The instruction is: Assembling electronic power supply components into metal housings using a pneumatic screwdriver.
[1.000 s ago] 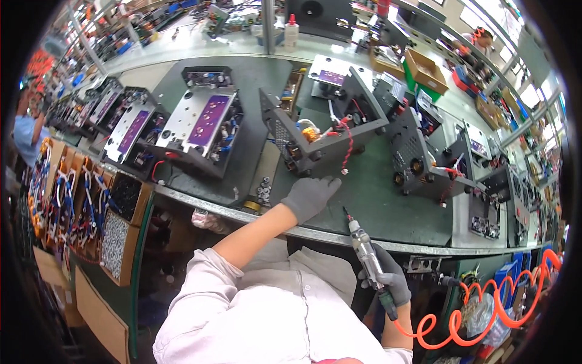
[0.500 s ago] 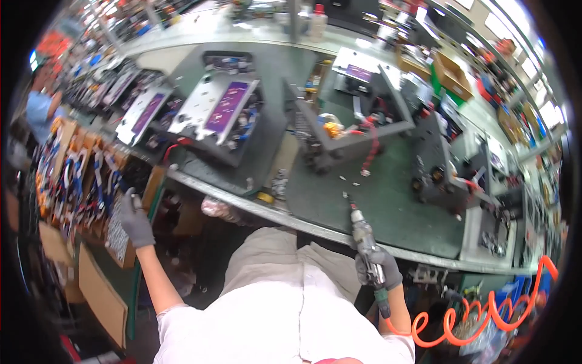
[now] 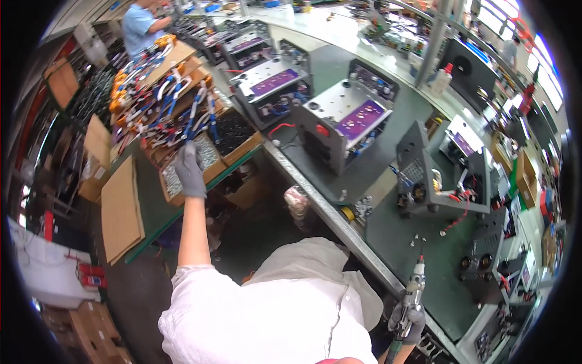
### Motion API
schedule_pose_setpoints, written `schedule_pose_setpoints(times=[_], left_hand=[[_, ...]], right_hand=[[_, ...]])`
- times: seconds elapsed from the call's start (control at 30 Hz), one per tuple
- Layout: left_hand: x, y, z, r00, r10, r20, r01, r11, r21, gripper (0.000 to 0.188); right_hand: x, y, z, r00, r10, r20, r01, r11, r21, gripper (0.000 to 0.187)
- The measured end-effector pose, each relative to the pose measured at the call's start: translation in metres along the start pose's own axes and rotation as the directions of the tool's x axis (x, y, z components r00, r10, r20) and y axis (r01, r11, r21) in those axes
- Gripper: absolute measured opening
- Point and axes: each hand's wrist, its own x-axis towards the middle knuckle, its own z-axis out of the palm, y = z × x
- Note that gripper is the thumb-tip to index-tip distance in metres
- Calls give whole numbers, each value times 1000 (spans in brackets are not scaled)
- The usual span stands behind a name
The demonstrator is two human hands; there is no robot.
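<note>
My left hand [image 3: 192, 171], in a grey glove, reaches over a cardboard box of small silver screws [image 3: 173, 181]. Its fingers look stretched out toward the screws; their tips are hard to make out, and nothing shows in them. A power screwdriver [image 3: 413, 291] is gripped in my gloved right hand [image 3: 407, 324], at the workbench's front edge. The tool's bit points up and away over the green mat [image 3: 436, 285]. A few small loose pieces [image 3: 414, 240] lie on the mat just beyond the bit.
Beside the screws is a compartment of black parts [image 3: 233, 130], with bundled wires [image 3: 191, 115] behind. Metal-topped chassis units [image 3: 342, 121] stand along the bench, and an open black frame [image 3: 445, 188] sits further right. Another person [image 3: 140, 30] is at the far left.
The view has swung left, so the bench now slants down to the right. My left hand remains at the screw box, and my right hand keeps its hold on the screwdriver.
</note>
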Motion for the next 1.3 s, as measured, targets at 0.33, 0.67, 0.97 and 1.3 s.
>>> schedule_pose_setpoints(times=[0.33, 0.67, 0.97, 1.3], left_hand=[[-217, 71, 190, 36, -262, 964, 598, 779, 189, 29], [-288, 83, 249, -456, -52, 888, 865, 210, 456, 33], [-293, 82, 246, -371, -6, 929, 917, 155, 367, 36], [-293, 108, 237, -103, -208, 973, 856, 479, 193, 33]], right_hand=[[4, -11, 30, 998, -6, 56, 9, 998, -60, 67], [-3, -23, 47, 996, 25, 82, -13, 990, -140, 65], [6, -17, 52, 991, 42, 125, -26, 991, -134, 70], [6, -20, 51, 993, 54, 103, -39, 989, -143, 72]])
